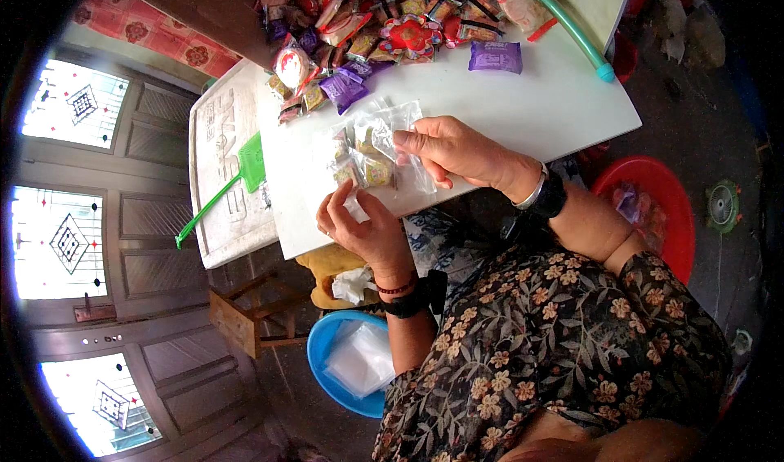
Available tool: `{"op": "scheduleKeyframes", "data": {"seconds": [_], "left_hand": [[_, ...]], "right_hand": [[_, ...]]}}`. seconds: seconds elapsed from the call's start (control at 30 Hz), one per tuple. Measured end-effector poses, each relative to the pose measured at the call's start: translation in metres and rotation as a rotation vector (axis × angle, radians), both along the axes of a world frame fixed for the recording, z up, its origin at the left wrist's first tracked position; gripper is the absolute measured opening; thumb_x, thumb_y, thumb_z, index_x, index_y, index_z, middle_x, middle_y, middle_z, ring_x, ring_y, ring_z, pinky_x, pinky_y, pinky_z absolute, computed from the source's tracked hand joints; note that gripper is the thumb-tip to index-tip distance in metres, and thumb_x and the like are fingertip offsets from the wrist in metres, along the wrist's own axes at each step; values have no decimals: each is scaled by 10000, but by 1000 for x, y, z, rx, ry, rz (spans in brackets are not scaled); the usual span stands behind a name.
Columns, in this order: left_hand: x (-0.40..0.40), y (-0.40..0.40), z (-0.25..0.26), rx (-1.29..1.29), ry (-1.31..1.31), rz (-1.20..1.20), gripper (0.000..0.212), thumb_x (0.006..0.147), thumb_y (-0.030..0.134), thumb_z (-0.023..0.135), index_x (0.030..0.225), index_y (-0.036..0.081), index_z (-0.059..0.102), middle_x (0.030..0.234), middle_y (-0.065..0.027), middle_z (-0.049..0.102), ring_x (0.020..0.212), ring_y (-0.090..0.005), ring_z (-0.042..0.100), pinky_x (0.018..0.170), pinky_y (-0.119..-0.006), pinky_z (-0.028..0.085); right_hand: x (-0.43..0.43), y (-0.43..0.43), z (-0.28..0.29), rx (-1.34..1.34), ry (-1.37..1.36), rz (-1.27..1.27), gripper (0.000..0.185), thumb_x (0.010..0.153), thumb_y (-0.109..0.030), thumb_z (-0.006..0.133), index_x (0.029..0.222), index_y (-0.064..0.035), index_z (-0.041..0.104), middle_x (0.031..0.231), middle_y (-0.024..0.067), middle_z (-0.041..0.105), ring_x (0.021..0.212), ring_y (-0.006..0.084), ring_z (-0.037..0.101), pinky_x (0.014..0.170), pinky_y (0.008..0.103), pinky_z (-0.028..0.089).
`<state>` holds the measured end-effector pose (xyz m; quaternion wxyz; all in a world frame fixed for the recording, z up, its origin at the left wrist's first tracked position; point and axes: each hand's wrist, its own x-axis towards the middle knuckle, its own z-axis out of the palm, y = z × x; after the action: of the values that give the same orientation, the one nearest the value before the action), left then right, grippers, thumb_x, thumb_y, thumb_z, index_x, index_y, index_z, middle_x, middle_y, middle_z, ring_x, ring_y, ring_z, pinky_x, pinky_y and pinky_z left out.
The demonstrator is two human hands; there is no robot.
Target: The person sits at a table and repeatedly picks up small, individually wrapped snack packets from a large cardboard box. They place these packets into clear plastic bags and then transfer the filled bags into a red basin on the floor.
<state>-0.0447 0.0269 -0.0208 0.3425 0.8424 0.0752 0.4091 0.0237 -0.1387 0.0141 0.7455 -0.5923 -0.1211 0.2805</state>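
Observation:
A clear plastic bag (401, 119) lies on the white tabletop, with several small square wrapped sweets (378, 171) inside it. My right hand (465, 150) pinches the bag's right side between thumb and fingers. At the bag's lower left is my left hand (367, 226), its fingers curled and apart. Its index fingertip meets the edge of a wrapped sweet; some clear plastic shows between thumb and fingers. Beyond the bag, a purple wrapped packet (343, 91) rests at the near edge of a large heap of wrapped snacks (367, 18).
Another purple packet (495, 57) and a green tube (569, 27) lie on the white table (569, 110). A green fly swatter (250, 162) rests on a white lid to the left. Below stand a blue basin (318, 352) holding plastic bags, a wooden stool (236, 321) and a red basin (677, 217).

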Motion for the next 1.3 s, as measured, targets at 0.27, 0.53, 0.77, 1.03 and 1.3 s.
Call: {"op": "scheduleKeyframes", "data": {"seconds": [0.27, 0.53, 0.77, 1.03, 1.3], "left_hand": [[2, 2, 5, -14, 105, 50, 202, 785, -52, 569, 969, 20, 608, 980, -127, 567, 1030, -301, 501, 914, -407, 395], [6, 5, -1, 113, 63, 60, 240, 787, -46, 589, 1009, 42, 617, 1031, -129, 581, 1031, -305, 520, 920, -416, 400], [8, 5, -15, 205, -17, 78, 213, 785, 5, 638, 987, 71, 621, 1038, -113, 604, 1002, -297, 554, 919, -425, 405], [7, 4, -14, 204, 11, 41, 115, 785, 35, 662, 889, 79, 643, 995, -101, 624, 960, -289, 574, 884, -410, 435], [5, 4, -14, 233, 58, 81, 104, 834, 109, 648, 933, 80, 650, 1016, -111, 631, 1001, -302, 568, 895, -413, 442]], "right_hand": [[0, -1, 7, -85, -52, 114, 472, 949, -456, 549, 973, 15, 561, 580, -9, 500, 426, 53, 461, 414, 211, 421], [-1, 4, -7, -150, -117, -3, 140, 924, -133, 570, 915, 7, 564, 808, 55, 623, 438, 64, 479, 372, 223, 393], [-4, -9, 0, -243, -130, -114, 183, 895, -162, 612, 915, 11, 556, 796, 57, 618, 439, 76, 474, 387, 236, 379], [10, -18, -16, -578, -853, -730, 383, 795, -262, 710, 859, 76, 540, 816, 234, 612, 804, 379, 622, 705, 469, 502], [26, -14, -15, -529, -608, -458, 266, 800, -187, 693, 813, 32, 541, 726, 80, 564, 694, 187, 559, 656, 329, 463]]}}
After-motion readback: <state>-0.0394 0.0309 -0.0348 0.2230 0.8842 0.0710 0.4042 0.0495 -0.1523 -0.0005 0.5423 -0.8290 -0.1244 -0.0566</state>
